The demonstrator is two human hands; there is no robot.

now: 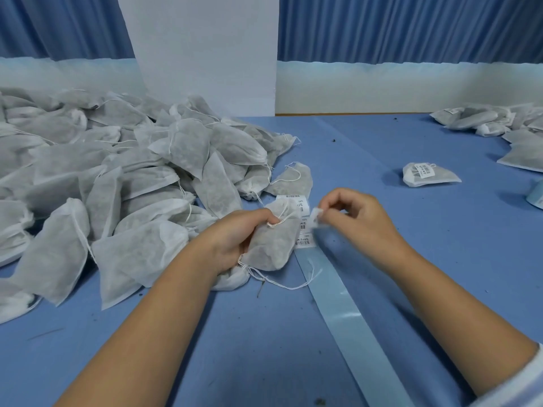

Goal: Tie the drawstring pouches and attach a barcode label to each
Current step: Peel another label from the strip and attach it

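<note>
Left hand (235,235) grips pouch (274,245); right hand (360,220) pinches label (316,216)

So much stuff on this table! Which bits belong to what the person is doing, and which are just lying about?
Part of the job: pouch gripped by the left hand; label pinched by the right hand; label strip; pile of pouches waiting.
Lying about: labelled pouch, already done; white board; curtain.
</note>
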